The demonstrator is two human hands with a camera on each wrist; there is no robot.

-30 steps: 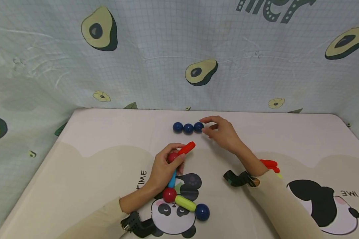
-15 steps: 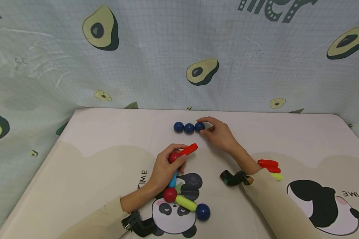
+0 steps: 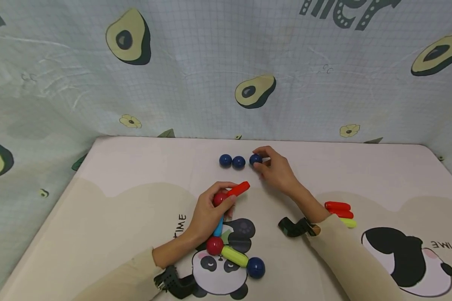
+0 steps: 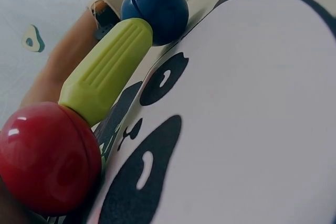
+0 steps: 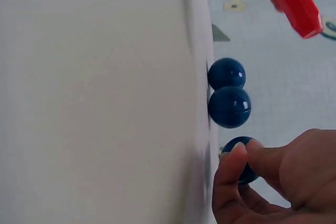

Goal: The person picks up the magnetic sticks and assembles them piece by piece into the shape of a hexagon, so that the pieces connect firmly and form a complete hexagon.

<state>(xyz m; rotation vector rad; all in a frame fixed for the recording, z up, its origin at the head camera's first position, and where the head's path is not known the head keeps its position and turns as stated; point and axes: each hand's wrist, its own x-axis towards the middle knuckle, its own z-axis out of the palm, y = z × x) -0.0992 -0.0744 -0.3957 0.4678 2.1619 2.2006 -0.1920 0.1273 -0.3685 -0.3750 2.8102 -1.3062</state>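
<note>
My left hand [image 3: 211,209] grips a chain of balls and rods near its upper end, with fingers around a red ball [image 3: 219,198]. From that ball a red rod [image 3: 238,189] points up to the right, and a blue rod [image 3: 218,228] runs down to a second red ball [image 4: 50,158]. A yellow-green rod [image 4: 107,69] links this one to a dark blue ball [image 4: 155,13] at the lower end. Toward the back of the table, my right hand [image 3: 276,169] pinches a loose blue ball [image 5: 241,156] between thumb and fingers.
Two more blue balls [image 3: 225,161] sit side by side, left of the pinched one. Several loose rods [image 3: 337,206], red and yellow-green, lie beside the right forearm. The table's back edge [image 3: 181,138] meets an avocado-print cloth [image 3: 196,50].
My right hand has closed on the rightmost blue ball and drawn it a little to the right, opening a gap from the other two. The left hand holds the chain nearly still.
</note>
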